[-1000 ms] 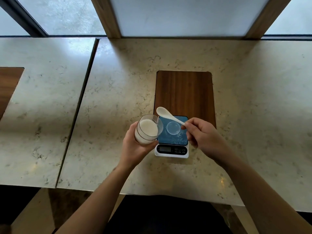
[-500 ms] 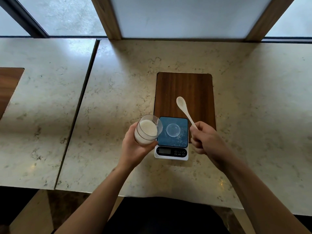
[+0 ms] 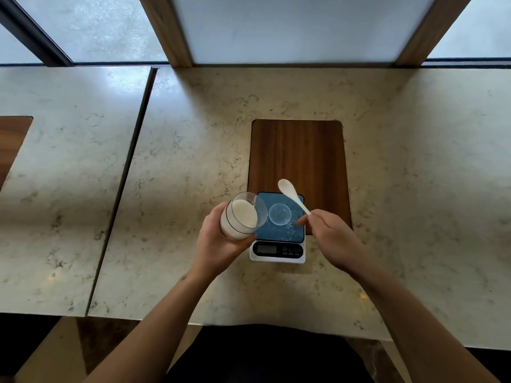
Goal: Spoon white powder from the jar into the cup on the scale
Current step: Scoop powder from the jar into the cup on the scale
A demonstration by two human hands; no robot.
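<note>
The glass jar [image 3: 243, 217] of white powder is grasped tilted in the left hand [image 3: 221, 244] beside the scale [image 3: 278, 241]; the white spoon [image 3: 293, 195] is pinched in the right hand [image 3: 331, 239] above the empty cup [image 3: 279, 214]. The bowl should be dipped level.

The bench [image 3: 401, 167] is pale, veined stone with a soft shine. A dark seam [image 3: 121, 189] runs from the far edge to the near edge and splits it into a left slab and a wider right slab. On the right slab a dark wooden board [image 3: 297, 153] lies flat, its long side running away from the person. A scale [image 3: 278, 254] sits on the stone at the board's near end, its far part overlapping the board. At the left edge of the left slab a second wooden board [image 3: 12, 145] shows only in part.
</note>
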